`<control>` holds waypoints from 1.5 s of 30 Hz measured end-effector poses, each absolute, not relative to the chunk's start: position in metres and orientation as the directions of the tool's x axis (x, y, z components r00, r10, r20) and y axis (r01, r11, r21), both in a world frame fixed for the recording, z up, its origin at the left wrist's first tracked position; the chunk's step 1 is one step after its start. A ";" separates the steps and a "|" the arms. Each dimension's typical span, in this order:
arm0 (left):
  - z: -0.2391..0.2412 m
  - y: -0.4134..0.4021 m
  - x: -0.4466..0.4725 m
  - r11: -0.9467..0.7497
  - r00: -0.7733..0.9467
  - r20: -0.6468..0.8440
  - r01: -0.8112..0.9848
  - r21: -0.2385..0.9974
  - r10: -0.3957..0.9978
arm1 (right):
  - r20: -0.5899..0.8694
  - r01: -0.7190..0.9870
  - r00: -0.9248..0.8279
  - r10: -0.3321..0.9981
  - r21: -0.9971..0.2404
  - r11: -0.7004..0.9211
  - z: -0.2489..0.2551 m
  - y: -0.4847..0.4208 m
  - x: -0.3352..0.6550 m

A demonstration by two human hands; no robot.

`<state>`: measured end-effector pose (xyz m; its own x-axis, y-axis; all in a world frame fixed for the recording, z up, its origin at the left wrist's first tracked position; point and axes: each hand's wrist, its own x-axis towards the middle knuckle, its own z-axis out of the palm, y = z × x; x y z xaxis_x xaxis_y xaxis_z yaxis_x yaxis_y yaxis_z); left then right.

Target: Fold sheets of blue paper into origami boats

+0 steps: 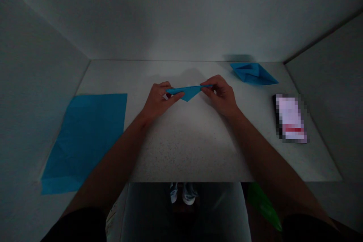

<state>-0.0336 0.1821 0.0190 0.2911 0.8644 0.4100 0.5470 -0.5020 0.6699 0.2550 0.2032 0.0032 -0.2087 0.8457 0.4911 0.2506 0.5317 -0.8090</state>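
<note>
A small folded piece of blue paper is stretched between my two hands, raised over the white table. It has a long straight top edge and a point facing down toward me. My left hand pinches its left end, with the thumb lying along the front. At the other end, my right hand grips the right tip between thumb and fingers. Both hands are closed on the paper. A folded blue paper boat rests at the back right, apart from my right hand.
A large blue paper sheet lies at the left and overhangs the front edge of the white table. A phone with a blurred screen lies at the right. Walls enclose the back and both sides. Something green shows below the table.
</note>
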 end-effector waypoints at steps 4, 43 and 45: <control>0.014 0.181 -0.030 -0.576 0.358 0.456 0.592 0.563 0.815 | 0.445 0.230 -0.116 0.888 -0.857 0.460 -0.004 0.202 0.249; 0.018 0.177 -0.028 -0.471 0.373 0.340 0.353 0.808 0.863 | 0.414 0.187 -0.567 0.713 -0.778 0.600 0.004 0.186 0.243; 0.016 0.176 -0.027 -0.449 0.378 0.314 0.350 0.822 0.871 | 0.407 0.178 -0.587 0.700 -0.779 0.602 0.004 0.184 0.241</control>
<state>-0.0268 0.1762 0.0165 0.3783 0.8707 0.3142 0.3497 -0.4487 0.8224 0.2406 0.1840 0.0043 -0.5870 0.6998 0.4070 0.1778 0.6019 -0.7785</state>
